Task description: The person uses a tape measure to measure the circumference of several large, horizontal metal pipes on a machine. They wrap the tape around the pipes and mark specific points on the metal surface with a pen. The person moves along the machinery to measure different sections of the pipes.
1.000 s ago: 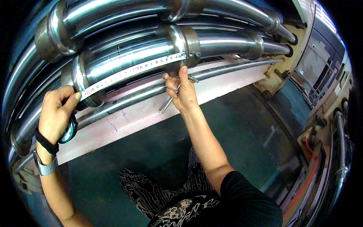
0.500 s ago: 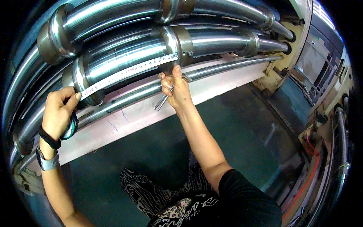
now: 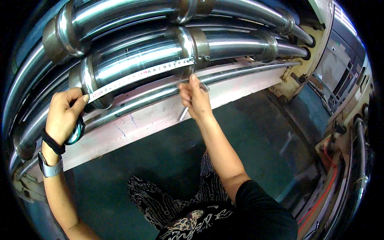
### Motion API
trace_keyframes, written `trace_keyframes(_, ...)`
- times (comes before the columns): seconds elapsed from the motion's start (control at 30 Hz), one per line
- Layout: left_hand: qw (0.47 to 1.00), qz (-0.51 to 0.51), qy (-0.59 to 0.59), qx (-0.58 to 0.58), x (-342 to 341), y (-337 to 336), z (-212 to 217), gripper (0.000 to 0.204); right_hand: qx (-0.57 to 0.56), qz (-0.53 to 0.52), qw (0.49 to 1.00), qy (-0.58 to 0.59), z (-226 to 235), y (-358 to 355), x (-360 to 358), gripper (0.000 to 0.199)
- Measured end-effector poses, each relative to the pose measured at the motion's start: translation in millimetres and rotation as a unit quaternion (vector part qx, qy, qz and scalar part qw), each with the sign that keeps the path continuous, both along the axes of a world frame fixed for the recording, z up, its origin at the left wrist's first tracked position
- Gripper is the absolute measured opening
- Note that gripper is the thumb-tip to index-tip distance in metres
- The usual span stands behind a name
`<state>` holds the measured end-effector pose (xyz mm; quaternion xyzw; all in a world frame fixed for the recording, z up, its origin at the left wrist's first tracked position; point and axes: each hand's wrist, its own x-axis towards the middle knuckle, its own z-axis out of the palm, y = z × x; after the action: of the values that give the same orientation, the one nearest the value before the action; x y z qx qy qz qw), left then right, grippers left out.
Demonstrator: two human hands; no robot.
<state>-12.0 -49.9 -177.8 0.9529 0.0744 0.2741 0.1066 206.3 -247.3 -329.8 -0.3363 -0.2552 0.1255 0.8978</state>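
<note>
My left hand is closed on a tape measure, its thumb pinching the white blade beside the left collar. The dark and teal case hangs partly hidden below that palm. Drawn out along the lower front of a shiny steel roller, the blade reaches the right collar, where its hooked end sits. Just below that end is my right hand, thumb up and fingers curled around metal hex keys. Their bent end shows beside the thumb; the grip hides the middle.
More rollers with collars run above and behind. A thin steel bar and a pale beam cross in front. At right stand a cream machine frame and a red cable. Dark green floor lies below.
My right hand has moved slightly right and down from the blade's hooked end, and the hex keys have turned in its grip. The left hand still pinches the blade at the left collar.
</note>
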Motion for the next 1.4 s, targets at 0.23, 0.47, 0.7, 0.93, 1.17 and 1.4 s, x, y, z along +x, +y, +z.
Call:
trace_keyframes(0.23,1.000,-0.016,-0.012,-0.006,0.4,3.9,-5.2,0.029,-0.104,-0.396,0.858,-0.310,55.6,-16.5,-12.2,0.016)
trace_keyframes(0.47,0.999,-0.016,-0.008,0.039,-3.6,11.5,-7.3,0.030,-0.158,-0.476,0.783,-0.369,56.3,-11.4,-4.7,0.011)
trace_keyframes(0.7,0.997,-0.017,-0.023,0.078,-0.5,12.5,-6.5,0.030,-0.150,-0.431,0.832,-0.316,57.1,-11.6,-5.0,0.015)
trace_keyframes(0.93,0.997,-0.003,-0.019,0.079,-0.7,11.9,-5.2,0.029,-0.132,-0.423,0.839,-0.317,57.2,-10.2,-4.4,0.015)
trace_keyframes(1.17,0.998,0.006,-0.006,0.059,-0.9,13.7,-4.8,0.028,-0.130,-0.419,0.844,-0.310,57.4,-8.7,-5.4,0.015)
trace_keyframes(1.4,0.999,0.014,0.001,0.044,-0.2,10.5,-3.3,0.028,-0.127,-0.406,0.850,-0.310,55.9,-10.8,-2.5,0.016)
